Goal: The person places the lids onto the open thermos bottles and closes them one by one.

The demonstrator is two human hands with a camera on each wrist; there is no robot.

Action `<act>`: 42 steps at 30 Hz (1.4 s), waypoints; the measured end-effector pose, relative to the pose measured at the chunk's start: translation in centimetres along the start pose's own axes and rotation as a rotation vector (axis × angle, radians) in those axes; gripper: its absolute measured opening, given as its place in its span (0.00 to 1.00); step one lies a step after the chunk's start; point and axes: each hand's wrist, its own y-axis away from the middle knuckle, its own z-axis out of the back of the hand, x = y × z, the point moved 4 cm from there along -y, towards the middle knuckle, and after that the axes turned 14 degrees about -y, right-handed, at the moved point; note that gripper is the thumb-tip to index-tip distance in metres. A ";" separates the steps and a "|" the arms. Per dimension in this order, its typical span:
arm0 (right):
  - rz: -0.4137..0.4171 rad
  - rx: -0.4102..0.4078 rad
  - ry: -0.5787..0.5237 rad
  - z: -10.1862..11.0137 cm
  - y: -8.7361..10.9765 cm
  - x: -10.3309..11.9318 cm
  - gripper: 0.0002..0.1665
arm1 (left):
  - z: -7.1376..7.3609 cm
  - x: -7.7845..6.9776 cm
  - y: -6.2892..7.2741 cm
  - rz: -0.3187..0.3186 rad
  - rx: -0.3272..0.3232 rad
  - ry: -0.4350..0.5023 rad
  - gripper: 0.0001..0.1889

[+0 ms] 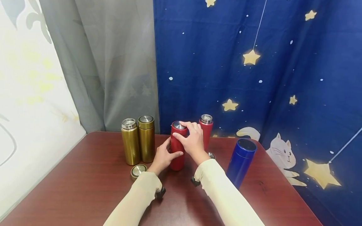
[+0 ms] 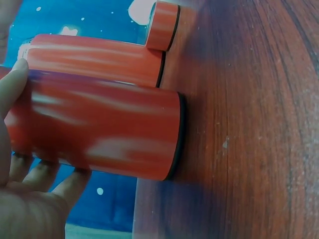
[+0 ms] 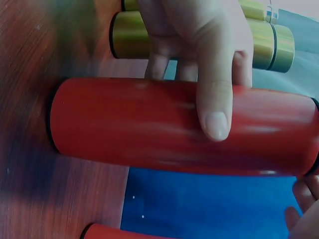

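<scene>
A red thermos flask (image 1: 176, 163) stands upright on the table, its steel-topped lid (image 1: 178, 125) in place. My left hand (image 1: 164, 158) grips its body, with the thumb across the front; in the right wrist view that thumb (image 3: 216, 109) lies on the red side. At the top, my right hand (image 1: 193, 138) holds the lid between thumb and fingers; only part of this hand (image 3: 306, 209) shows at the right wrist view's edge. Just behind and to the right stands a second red flask (image 1: 206, 130), lidless, its steel mouth showing. A loose red lid (image 2: 163, 26) sits near it.
To the left stand two gold flasks, one lidless (image 1: 130, 147) and one lidded (image 1: 147, 146). A gold lid (image 1: 138, 171) lies before them, close to my left forearm. A blue flask (image 1: 241, 163) is right of my right forearm. Curtains (image 1: 198, 62) hang behind the table (image 1: 70, 188).
</scene>
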 end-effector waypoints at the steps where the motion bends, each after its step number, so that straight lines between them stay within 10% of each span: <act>1: 0.013 -0.015 0.021 0.0 0.0 0.1 0.29 | -0.1 0.0 0.0 -0.008 -0.002 -0.001 0.42; 14: 0.156 -0.097 0.301 0.0 -0.1 0.8 0.31 | -0.4 -0.3 -0.2 -0.003 0.011 -0.013 0.42; 31: -0.129 0.219 -0.276 0.7 -0.3 -1.0 0.30 | 1.3 -3.1 0.6 -0.050 0.057 0.040 0.40; 42: -0.135 0.333 -0.254 1.3 -0.6 -1.4 0.32 | 0.8 -1.2 0.0 -0.040 0.050 0.064 0.40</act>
